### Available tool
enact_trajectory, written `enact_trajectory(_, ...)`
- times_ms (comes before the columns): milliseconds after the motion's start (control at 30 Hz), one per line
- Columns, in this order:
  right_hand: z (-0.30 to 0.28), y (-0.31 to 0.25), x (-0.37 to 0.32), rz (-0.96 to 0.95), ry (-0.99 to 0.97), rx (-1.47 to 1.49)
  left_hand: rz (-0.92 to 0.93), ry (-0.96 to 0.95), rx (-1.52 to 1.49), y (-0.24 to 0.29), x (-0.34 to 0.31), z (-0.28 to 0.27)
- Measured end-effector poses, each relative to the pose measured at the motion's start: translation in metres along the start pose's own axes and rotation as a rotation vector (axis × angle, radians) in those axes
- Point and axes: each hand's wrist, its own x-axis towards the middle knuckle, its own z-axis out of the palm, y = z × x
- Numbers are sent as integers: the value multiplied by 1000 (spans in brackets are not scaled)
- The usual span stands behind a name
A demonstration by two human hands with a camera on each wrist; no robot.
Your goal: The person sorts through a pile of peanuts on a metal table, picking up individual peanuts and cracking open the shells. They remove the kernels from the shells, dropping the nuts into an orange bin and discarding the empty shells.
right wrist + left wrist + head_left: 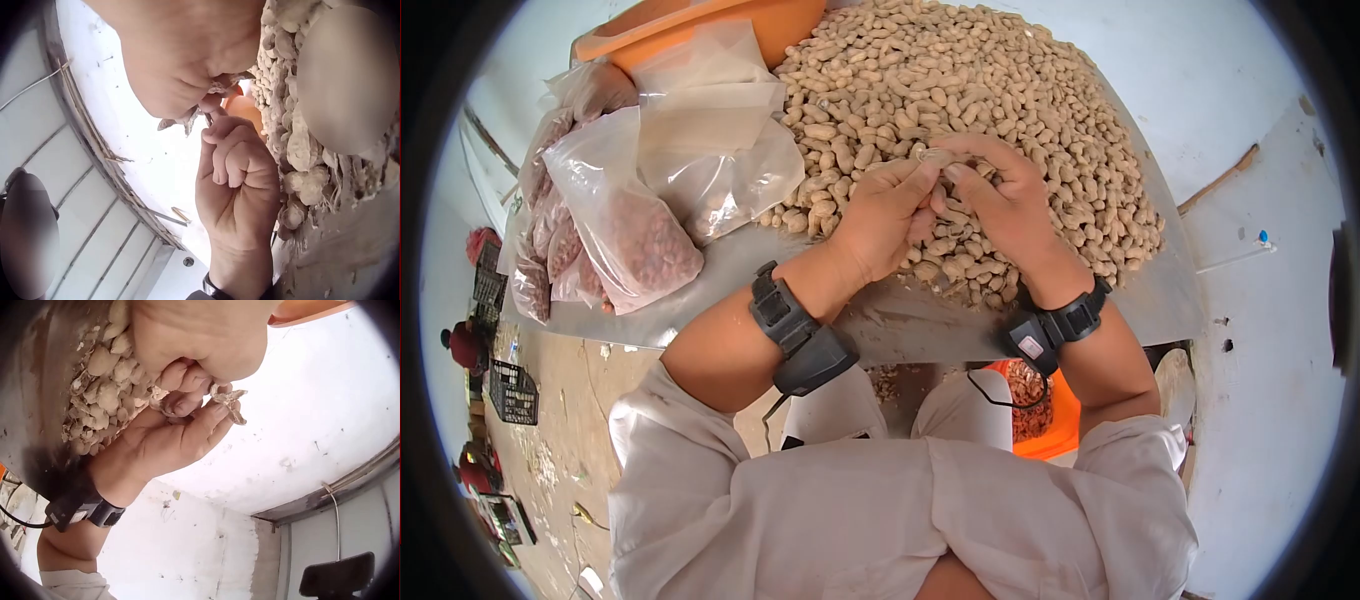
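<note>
Both hands meet over the near side of a big heap of unshelled peanuts point(940, 80). Between their fingertips is a cracked peanut shell point(230, 403), its jagged pieces sticking out past the fingers. My left hand point(888, 215) pinches it with thumb and forefinger, the other fingers curled in. From the right, my right hand point(1012, 205) pinches the same shell, thumb bent against it. Another shell fragment point(220, 86) shows under the right hand's fingers in the right wrist view. Whether a kernel is still inside is hidden by the fingers.
Clear plastic bags of reddish shelled peanuts point(645, 240) lie left on the metal table point(870, 330). An orange basin point(700, 35) stands behind them. Below the table, an orange container point(1060, 420) holds reddish bits. Black crates point(513, 392) stand on the floor at left.
</note>
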Motion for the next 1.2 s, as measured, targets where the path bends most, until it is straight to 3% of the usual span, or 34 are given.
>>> enact_trajectory(167,-12,-2,-3,-98,128,-231,141,11,193,4,-8,12)
enact_trajectory(200,-16,-12,-6,-4,223,-220,147,30,217,8,-11,14)
enact_trajectory(300,-57,-40,-25,-28,352,-72,190,117,280,17,-10,8)
enact_trajectory(500,-141,-67,-122,-59,862,-458,180,181,26,23,-4,-7)
enact_trajectory(633,-178,-49,-213,223,1040,-567,168,166,-3,23,-5,-5)
enact_trajectory(700,-192,-36,-260,334,1031,-619,158,192,-10,21,-6,-1)
enact_trajectory(833,-223,6,-343,614,830,-650,150,155,-9,18,-4,-10)
enact_trajectory(933,-227,12,-362,905,669,-689,149,161,-11,19,-4,-11)
enact_trajectory(1033,-229,5,-341,731,822,-761,158,188,-5,20,-3,-12)
enact_trajectory(1067,-229,-1,-323,596,848,-731,149,196,-16,19,-3,-12)
enact_trajectory(1200,-197,-38,-219,385,632,-815,135,212,-25,17,-2,-9)
